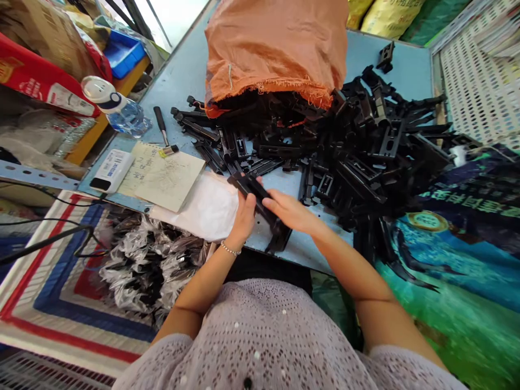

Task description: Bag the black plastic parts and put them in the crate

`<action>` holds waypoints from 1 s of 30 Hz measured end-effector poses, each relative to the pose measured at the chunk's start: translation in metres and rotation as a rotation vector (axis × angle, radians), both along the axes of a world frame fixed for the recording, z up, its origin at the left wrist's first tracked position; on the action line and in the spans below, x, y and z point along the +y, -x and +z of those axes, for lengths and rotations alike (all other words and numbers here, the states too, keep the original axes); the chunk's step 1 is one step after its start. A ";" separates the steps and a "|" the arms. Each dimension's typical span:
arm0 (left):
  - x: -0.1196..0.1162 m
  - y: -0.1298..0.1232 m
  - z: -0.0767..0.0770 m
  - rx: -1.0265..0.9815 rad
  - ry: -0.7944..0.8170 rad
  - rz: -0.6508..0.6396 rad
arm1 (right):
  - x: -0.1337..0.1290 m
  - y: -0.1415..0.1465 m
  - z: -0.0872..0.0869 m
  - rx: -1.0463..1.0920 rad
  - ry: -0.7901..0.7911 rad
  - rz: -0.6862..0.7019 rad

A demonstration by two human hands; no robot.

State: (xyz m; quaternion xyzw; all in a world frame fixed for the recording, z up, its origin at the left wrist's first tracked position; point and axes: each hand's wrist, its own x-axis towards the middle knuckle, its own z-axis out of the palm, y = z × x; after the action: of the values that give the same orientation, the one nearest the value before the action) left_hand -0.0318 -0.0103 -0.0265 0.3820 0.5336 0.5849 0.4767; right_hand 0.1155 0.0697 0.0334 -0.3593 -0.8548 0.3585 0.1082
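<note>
Near the front edge of the table (187,59), both hands are closed around a long black slotted plastic part (260,203), which slants from upper left to lower right. My left hand (244,214), with a beaded bracelet at the wrist, grips its left side. From the right, my right hand (288,208) holds it with the thumb on top. Another black part (279,238) lies just under its lower end, at the table edge. Beyond my hands spreads a large heap of similar black parts (357,135), several spilling out of an orange woven sack (276,49).
At left are a hammer (161,125), a notepad (166,176), a white box (112,170), a water bottle (117,108) and white sheets (211,208). Below stands a crate (44,260) of plastic-wrapped parts (142,265). Printed sacks (467,216) flank the right side.
</note>
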 end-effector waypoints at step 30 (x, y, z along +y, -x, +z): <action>-0.011 -0.014 -0.029 0.490 0.018 -0.074 | 0.105 0.040 -0.014 -0.314 -0.384 -0.259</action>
State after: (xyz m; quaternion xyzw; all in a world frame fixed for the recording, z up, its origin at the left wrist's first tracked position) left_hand -0.0176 -0.0211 -0.0554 0.5274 0.6241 0.4521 0.3578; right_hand 0.0757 0.1747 0.0195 -0.4896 -0.8604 0.1128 0.0855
